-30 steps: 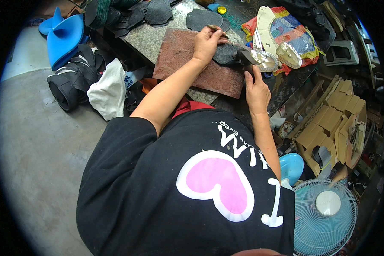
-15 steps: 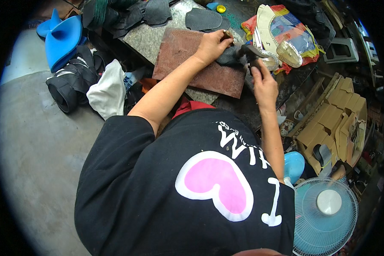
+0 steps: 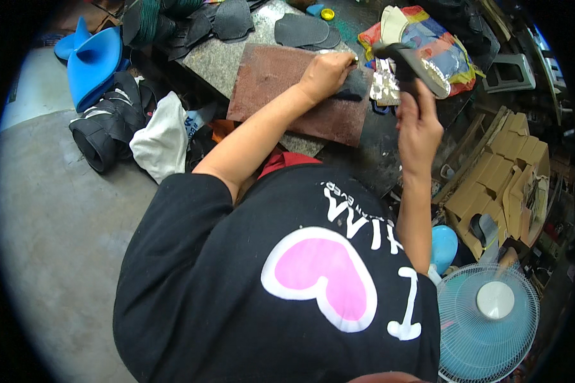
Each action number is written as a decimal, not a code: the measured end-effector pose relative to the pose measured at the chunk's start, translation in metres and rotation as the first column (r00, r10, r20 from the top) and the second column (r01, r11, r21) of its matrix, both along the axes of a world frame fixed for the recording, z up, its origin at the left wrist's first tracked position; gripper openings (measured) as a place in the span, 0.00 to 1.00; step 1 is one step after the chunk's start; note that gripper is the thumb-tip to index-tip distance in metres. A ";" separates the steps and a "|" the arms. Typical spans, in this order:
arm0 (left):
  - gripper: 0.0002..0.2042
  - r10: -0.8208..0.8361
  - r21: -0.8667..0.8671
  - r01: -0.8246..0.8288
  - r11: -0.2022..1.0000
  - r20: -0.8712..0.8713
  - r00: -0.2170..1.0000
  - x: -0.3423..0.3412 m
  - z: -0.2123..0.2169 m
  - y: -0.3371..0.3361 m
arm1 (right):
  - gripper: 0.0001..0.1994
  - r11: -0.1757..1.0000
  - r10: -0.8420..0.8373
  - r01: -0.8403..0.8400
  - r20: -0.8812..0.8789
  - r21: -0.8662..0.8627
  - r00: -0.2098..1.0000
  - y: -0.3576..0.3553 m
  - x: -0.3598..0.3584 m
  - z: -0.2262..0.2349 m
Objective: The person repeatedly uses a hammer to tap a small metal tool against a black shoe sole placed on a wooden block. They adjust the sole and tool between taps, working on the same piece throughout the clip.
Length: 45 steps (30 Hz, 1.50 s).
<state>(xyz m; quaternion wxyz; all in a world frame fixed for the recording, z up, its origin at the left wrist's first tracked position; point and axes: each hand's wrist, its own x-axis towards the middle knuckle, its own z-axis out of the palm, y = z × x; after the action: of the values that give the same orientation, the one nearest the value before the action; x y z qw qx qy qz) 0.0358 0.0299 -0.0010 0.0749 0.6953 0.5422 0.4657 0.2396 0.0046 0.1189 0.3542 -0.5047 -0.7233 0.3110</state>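
Looking down over a black shirt with a pink heart, I log the following. Left hand (image 3: 326, 73): fingers curled and pressed down on a dark flat piece (image 3: 353, 86), pinning it to a reddish-brown board (image 3: 268, 83); something small shows at the fingertips, too small for me to tell. Right hand (image 3: 418, 127): raised clear of the board, fist closed round the handle of a hammer (image 3: 406, 60), whose head hangs above and just right of the dark piece. The board lies on a grey stone worktop (image 3: 214, 57). Behind it: dark sole-shaped cutouts (image 3: 300, 29). To the right: a colourful bag (image 3: 444, 45) and a silvery scrap (image 3: 383, 86). On the floor at left: blue moulded shapes (image 3: 96, 60), a white cloth (image 3: 163, 137), a dark rolled bundle (image 3: 102, 134). Lower right: cardboard boxes (image 3: 498, 185) and a pale blue fan (image 3: 489, 319).
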 end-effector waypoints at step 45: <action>0.05 0.141 -0.338 0.097 0.936 0.612 0.779 -0.006 -0.011 -0.004 | 0.09 0.989 0.048 -0.101 0.403 0.112 0.914 0.034 -0.044 -0.092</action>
<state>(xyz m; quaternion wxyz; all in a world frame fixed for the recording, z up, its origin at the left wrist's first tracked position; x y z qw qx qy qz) 0.0299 0.0260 -0.0118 0.3682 0.4693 0.5685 0.5666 0.1956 0.0387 0.0271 0.2193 -0.5051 -0.8178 0.1671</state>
